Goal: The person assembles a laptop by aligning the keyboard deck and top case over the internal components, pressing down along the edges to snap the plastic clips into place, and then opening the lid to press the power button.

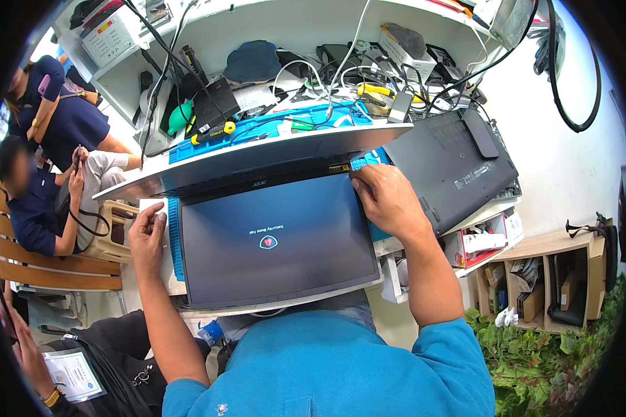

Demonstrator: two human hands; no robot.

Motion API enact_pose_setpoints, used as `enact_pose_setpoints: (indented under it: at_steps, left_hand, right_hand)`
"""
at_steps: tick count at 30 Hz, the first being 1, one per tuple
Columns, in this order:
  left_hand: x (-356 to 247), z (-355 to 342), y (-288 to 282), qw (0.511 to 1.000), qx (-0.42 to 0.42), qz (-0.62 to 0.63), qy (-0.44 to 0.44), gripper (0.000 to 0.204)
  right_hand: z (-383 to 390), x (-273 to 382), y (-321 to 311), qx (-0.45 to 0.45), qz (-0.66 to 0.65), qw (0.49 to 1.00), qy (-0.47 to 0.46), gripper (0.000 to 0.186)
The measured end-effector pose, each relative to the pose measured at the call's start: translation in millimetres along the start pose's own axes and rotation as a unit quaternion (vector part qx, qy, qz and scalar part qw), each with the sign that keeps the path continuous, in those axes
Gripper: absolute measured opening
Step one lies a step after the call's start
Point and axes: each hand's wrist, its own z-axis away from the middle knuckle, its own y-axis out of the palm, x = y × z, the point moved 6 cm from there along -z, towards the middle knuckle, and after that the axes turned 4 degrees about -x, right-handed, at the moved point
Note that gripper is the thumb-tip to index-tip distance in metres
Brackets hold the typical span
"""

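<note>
An opened laptop lies before me with its dark screen [278, 257] flat and its silver base [257, 163] tilted up on the far side. The lit screen shows a small red-and-white shield icon and a line of text, upside down to me. At the screen's far right corner, beside the hinge, my right hand [389, 198] has its fingers closed on the laptop's edge. My left hand [147, 236] is off the screen's left side, thumb and fingers curled together next to a white flat piece [153, 204]. Whatever it may hold is hidden.
A black laptop [452, 167] lies underside up at the right. Behind stand a blue work mat [257, 132], yellow-handled pliers [375, 90], a green air blower [180, 117] and tangled cables. People sit and stand at the left. A wooden shelf [535, 278] is at the right.
</note>
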Motion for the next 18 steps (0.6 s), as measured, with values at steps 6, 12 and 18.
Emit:
enact_pose_setpoints:
  at_steps: [6,12,18]
  left_hand:
    - [0.6,-0.5,0.6,1.0,0.005,0.007,-0.018,0.026]
    - [3.9,-0.4,-1.3,1.0,0.007,0.001,-0.013,0.027]
    - [-1.0,1.2,0.0,1.0,0.005,0.007,-0.018,0.026]
  right_hand:
    - [-0.8,-0.3,-0.5,0.01,0.003,1.0,0.015,0.012]
    - [-1.9,1.2,-1.6,0.005,-0.002,1.0,0.01,0.013]
    - [-1.0,1.4,-1.1,0.008,0.002,1.0,0.015,0.013]
